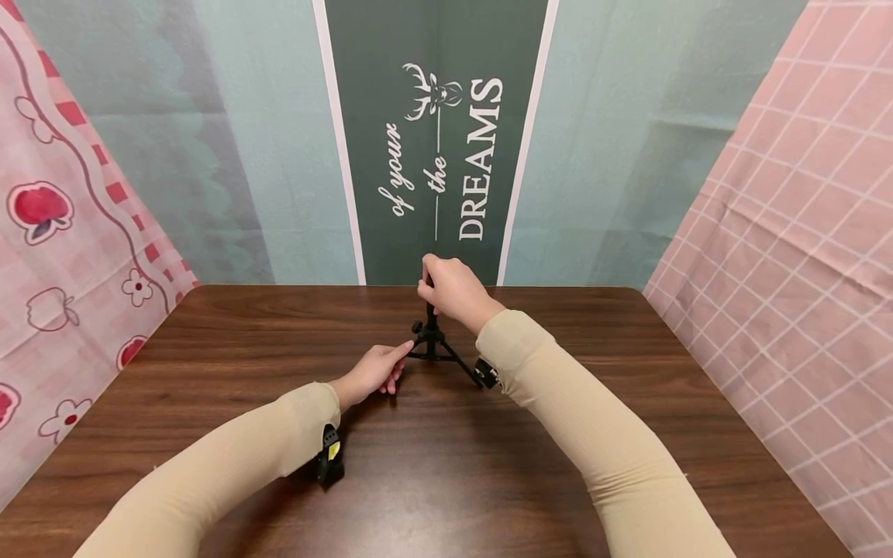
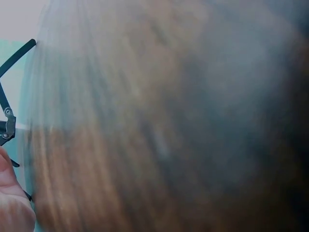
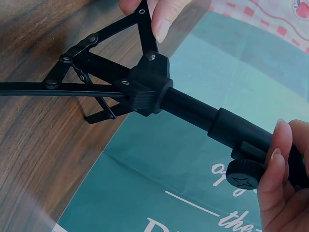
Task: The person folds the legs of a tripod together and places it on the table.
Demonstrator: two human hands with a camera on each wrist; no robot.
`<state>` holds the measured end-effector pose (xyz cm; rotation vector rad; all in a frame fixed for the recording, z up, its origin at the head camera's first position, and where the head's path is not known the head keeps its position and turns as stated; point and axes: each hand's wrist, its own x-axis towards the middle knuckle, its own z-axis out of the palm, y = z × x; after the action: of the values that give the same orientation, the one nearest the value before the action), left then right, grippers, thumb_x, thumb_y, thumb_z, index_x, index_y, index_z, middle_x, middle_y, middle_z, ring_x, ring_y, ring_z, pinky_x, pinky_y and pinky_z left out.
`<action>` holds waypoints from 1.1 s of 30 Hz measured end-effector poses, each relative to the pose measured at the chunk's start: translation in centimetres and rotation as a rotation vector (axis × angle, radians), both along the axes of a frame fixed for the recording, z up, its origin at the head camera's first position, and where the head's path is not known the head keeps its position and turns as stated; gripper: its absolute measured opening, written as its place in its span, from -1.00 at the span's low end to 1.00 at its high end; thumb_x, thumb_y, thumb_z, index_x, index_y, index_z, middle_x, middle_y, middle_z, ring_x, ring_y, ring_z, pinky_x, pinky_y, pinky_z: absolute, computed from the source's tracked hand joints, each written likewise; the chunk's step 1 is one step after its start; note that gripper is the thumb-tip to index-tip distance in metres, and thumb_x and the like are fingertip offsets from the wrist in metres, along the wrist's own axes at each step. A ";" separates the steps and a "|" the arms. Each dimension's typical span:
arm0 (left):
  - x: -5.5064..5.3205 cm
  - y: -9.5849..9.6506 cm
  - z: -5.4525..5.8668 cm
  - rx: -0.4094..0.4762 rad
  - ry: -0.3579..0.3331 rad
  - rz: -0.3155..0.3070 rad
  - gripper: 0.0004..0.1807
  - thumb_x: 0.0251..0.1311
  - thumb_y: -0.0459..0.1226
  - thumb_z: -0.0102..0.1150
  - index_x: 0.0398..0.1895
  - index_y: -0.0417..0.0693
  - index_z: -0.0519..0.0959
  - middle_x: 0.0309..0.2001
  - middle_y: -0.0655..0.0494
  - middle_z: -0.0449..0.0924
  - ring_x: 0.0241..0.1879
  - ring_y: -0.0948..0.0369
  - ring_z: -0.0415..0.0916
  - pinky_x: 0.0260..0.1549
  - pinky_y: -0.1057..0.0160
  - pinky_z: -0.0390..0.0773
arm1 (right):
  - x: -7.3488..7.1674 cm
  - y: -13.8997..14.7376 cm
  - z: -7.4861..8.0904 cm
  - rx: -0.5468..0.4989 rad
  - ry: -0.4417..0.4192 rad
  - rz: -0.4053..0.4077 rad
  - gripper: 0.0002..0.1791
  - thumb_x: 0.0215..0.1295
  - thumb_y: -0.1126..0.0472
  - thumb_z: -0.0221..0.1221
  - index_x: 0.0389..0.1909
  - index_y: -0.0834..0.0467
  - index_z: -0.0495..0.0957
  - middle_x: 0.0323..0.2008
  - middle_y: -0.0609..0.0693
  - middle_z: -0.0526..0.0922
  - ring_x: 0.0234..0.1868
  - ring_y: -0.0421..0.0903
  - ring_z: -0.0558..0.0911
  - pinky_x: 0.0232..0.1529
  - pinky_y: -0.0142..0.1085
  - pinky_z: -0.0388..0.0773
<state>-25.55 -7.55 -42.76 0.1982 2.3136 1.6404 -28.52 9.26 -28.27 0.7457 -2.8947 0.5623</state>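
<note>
Here, a black tripod (image 1: pixel 431 337) is standing upright just below the centre of the frame, toward the far edge of a brown desk (image 1: pixel 446 473). The right hand (image 1: pixel 456 291) is curling its fingers round the upper tube (image 3: pixel 236 128), fingertips lying beside a round knob (image 3: pixel 245 174) at the lower right of the right wrist view. The left hand (image 1: pixel 377 370), coming in from the lower left, is pinching a leg (image 3: pixel 147 36) between thumb and finger, seen at top centre of that same view. The legs are spreading apart below the hub (image 3: pixel 147 84); whether every foot is touching the desk cannot be told. Blur is filling most of the left wrist view, the tripod showing only along its left edge. Beige sleeves (image 1: pixel 237 457) are covering both forearms. At top centre, a dark green panel (image 1: pixel 439 35) is bearing white sideways lettering, "DREAMS" among it, while pink cloths (image 1: pixel 795 256) are hanging at the left and right edges.
</note>
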 end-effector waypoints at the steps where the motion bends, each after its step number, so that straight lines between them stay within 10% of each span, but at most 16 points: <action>1: 0.0 0.0 -0.1 0.006 0.002 0.001 -0.44 0.32 0.11 -0.11 -0.64 -0.15 0.38 -0.76 0.09 0.34 -0.82 0.25 0.34 -0.76 0.34 0.29 | 0.0 0.0 0.0 0.000 -0.001 0.000 -0.93 0.32 0.24 0.02 -0.36 0.13 0.35 -0.57 -0.04 0.50 -0.71 -0.28 0.52 -0.49 -0.36 0.45; 12: -0.2 -0.2 -0.2 0.060 -0.039 -0.041 -0.42 0.31 0.16 -0.14 -0.59 -0.16 0.38 -0.71 0.08 0.36 -0.79 0.24 0.38 -0.73 0.32 0.36 | 0.2 -0.2 0.1 0.001 -0.005 0.002 -0.92 0.32 0.24 0.02 -0.35 0.13 0.35 -0.58 -0.03 0.50 -0.71 -0.27 0.52 -0.49 -0.36 0.45; 22: -0.1 -0.2 1.8 -0.034 -0.225 -0.085 -0.27 0.35 0.21 -0.35 -0.25 -0.32 0.51 -0.44 0.00 0.54 -0.69 0.23 0.46 -0.64 0.33 0.47 | 0.1 -0.6 0.3 0.005 -0.002 -0.003 -0.93 0.32 0.23 0.03 -0.33 0.14 0.36 -0.55 -0.03 0.50 -0.71 -0.28 0.52 -0.47 -0.36 0.48; 33: 0.4 0.6 1.0 0.112 -0.239 0.051 -0.37 0.25 0.26 -0.17 -0.67 -0.08 0.26 -0.64 0.10 0.30 -0.69 0.25 0.37 -0.64 0.36 0.39 | 0.0 -0.5 0.2 0.004 0.014 -0.002 -0.93 0.32 0.23 0.03 -0.34 0.14 0.36 -0.54 -0.03 0.50 -0.71 -0.28 0.52 -0.48 -0.37 0.48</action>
<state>-25.18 -6.96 -41.73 -0.0323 2.0683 1.7168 -28.51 8.76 -28.03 0.7443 -2.8845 0.5489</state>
